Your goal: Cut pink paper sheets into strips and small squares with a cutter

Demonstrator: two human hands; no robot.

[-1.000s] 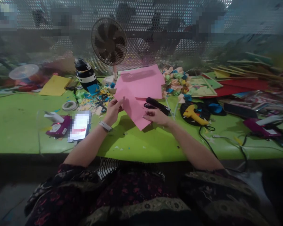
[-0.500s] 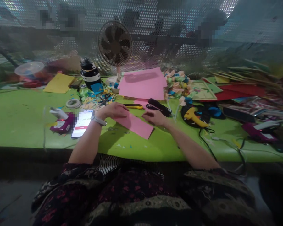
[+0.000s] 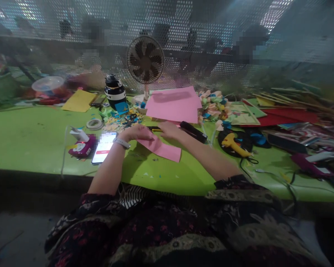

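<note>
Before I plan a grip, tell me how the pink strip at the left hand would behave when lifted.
The pink strip is probably floppy: it already curves away from the left hand. It looks paper-thin, so likely very light. Pushed, it may slide easily, as nothing visible weighs down its free end.

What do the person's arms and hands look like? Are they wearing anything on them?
The left hand and right hand are bare, with no gloves. A pale band goes round the left wrist; I can't tell if it's a watch. The left sleeve and right sleeve are dark and patterned, leaving the forearms bare.
</note>
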